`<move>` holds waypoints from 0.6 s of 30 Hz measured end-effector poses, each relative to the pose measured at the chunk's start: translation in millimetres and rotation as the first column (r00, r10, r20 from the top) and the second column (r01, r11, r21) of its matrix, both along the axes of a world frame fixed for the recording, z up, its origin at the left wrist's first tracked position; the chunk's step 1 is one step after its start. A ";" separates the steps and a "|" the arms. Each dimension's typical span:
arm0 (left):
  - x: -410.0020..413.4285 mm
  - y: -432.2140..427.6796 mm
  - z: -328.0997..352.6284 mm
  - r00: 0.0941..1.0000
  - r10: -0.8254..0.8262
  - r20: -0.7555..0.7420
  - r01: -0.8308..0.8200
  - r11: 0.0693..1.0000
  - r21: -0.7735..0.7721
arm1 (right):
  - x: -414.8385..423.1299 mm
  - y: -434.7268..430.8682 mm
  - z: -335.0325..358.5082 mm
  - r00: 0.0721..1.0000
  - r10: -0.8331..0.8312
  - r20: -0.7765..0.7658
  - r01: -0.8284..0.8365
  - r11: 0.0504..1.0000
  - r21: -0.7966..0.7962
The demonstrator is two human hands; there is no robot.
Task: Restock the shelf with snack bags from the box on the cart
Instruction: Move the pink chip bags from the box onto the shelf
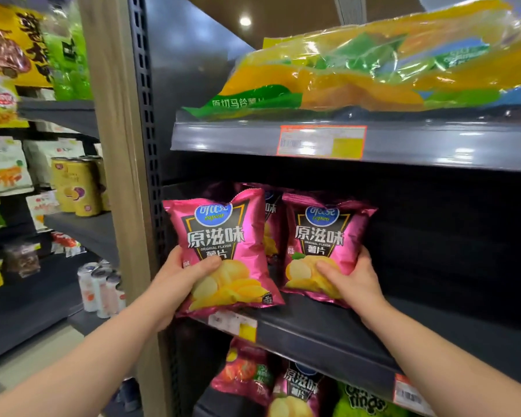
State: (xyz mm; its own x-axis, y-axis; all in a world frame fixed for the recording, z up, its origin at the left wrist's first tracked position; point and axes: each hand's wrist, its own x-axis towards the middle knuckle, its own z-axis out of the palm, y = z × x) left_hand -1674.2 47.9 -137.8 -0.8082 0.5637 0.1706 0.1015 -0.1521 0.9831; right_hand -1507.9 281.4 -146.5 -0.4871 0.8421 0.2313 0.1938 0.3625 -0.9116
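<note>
Gleaming pink snack bags (220, 233) — perhaps three

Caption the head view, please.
Left hand holds the left pink bag, right hand the right pink bag, at the middle shelf.

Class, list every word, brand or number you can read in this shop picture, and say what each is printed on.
"原滋味", "ORIGINAL FLAVOR", "薯片": on the left pink bag in the left hand and the right pink bag in the right hand.
"copico": blue logo on both.
"原切马铃薯", then cut off: big bag on the upper shelf.
Price labels and packets on the far-left shelves: too blurred to read.
</note>
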 end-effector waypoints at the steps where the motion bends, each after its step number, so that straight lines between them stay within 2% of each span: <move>1: -5.8 4.5 3.5 1.000 -0.012 -0.011 0.012 1.000 -0.016 | -0.7 -1.2 0.4 1.000 -0.002 0.013 0.002 1.000 -0.001; 14: -70.2 61.3 9.2 0.981 -0.183 -0.058 0.170 0.969 -0.177 | 18.3 -14.5 8.0 0.990 -0.062 0.130 0.063 0.998 -0.005; 18: -75.1 65.6 8.4 0.980 -0.187 -0.062 0.175 0.971 -0.162 | 18.4 -17.5 10.6 0.991 -0.062 0.118 0.064 0.998 -0.013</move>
State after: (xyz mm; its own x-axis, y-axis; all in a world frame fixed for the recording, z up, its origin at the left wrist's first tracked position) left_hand -1749.3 113.5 -129.4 -0.6780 0.7240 0.1269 0.1622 -0.0211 0.9865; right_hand -1489.4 264.0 -135.9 -0.4564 0.8751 0.1610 0.3220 0.3311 -0.8869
